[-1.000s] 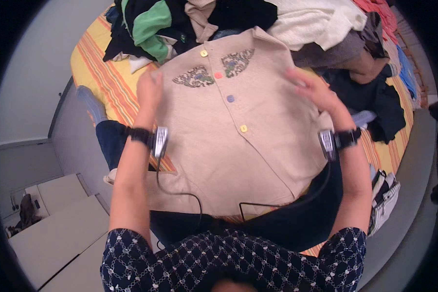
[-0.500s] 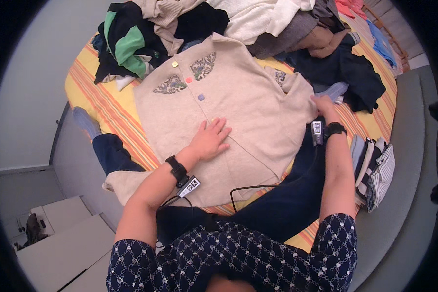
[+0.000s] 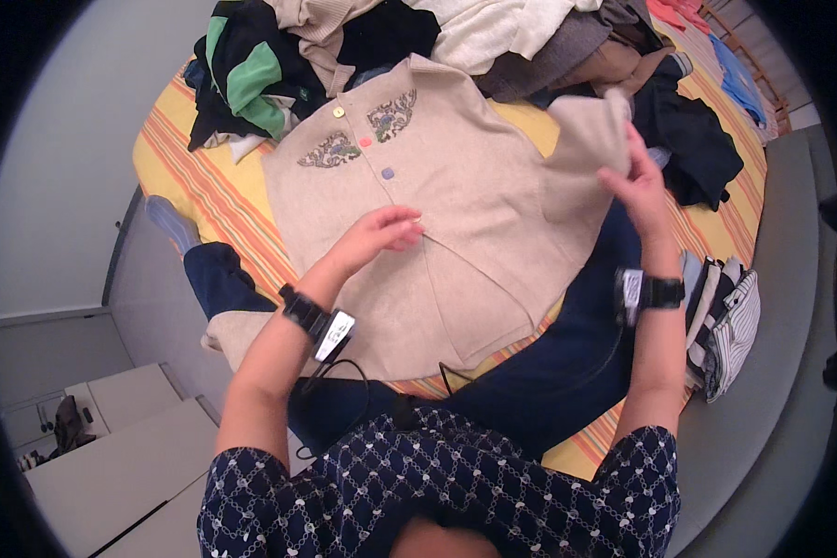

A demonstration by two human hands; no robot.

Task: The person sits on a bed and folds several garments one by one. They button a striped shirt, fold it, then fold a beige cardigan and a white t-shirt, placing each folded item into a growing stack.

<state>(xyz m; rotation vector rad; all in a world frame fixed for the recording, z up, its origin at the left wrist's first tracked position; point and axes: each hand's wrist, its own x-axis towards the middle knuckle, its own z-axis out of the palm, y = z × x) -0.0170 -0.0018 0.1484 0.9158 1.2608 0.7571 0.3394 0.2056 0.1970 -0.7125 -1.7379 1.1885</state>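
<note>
The cardigan (image 3: pixel 474 158) lies buttoned front up on the bed (image 3: pixel 181 135), between the person's legs and the pile (image 3: pixel 502 33) heaped along the bed's far edge. Its long axis slants: the collar (image 3: pixel 432 70) points toward the far edge, a little left, and the hem (image 3: pixel 502 349) toward the near edge and right. The body of it lies ahead of both hands, and the hands are well apart.

The left hand (image 3: pixel 374 240) is nearer the middle, over the button line below the blue button (image 3: pixel 388 174), fingers loosely bent and nothing gripped in them. The right hand (image 3: pixel 642 181) is out at the side toward the bed's right edge, at the end of the raised sleeve (image 3: pixel 581 139), thumb and fingers spread around its lifted edge; blur there makes it hard to tell whether they pinch the cloth or only brush it. That sleeve is thus far nearer the right hand than the left. Beyond the right forearm, a folded stack (image 3: pixel 724 325) sits near the bed's right edge.
</note>
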